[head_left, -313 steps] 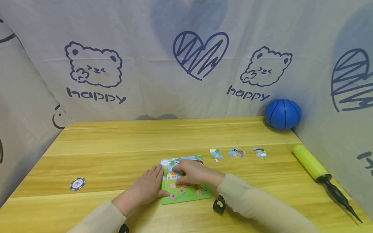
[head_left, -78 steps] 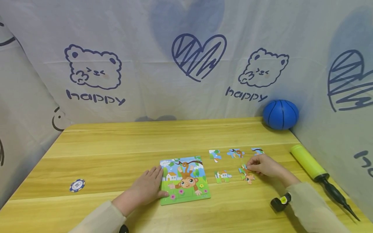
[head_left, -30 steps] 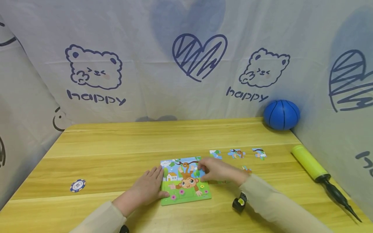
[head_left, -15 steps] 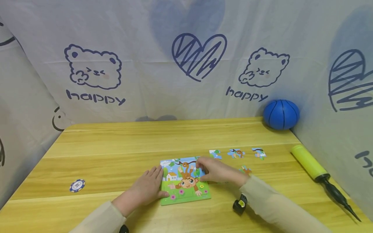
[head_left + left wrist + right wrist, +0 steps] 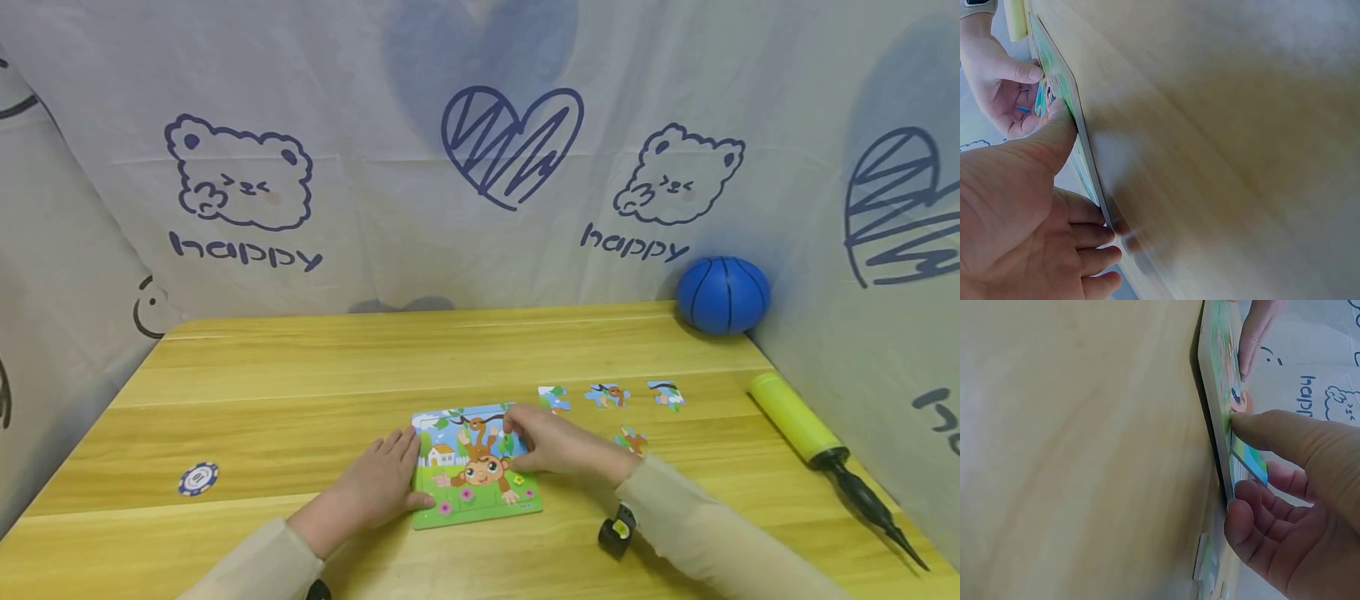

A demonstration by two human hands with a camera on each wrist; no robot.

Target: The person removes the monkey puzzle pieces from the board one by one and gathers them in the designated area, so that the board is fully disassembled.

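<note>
A square jigsaw puzzle [image 5: 480,475] with a monkey picture lies on the table. My left hand [image 5: 367,492] rests at its left edge, fingers straight along the side and thumb on top. Over the puzzle's right edge is my right hand [image 5: 558,437]. In the right wrist view, its thumb and fingers pinch a puzzle piece [image 5: 1254,464] tilted up out of the board. Loose puzzle pieces lie to the right: a leafy one [image 5: 551,397], a monkey one [image 5: 609,395], a branch one [image 5: 666,394] and another monkey one [image 5: 631,438]. The right hand hides the house piece in the head view.
A blue and white poker chip [image 5: 198,478] lies on the left of the wooden table [image 5: 300,367]. At the far right corner sits a blue ball [image 5: 723,296]. A yellow-green hand pump [image 5: 802,421] with a black nozzle lies along the right edge. Printed cloth [image 5: 390,167] hangs behind.
The right hand has let go of a loose monkey piece and moved left to the puzzle's right edge. Compared with the oldest frame, two more pieces lie loose. The left hand stays put.
</note>
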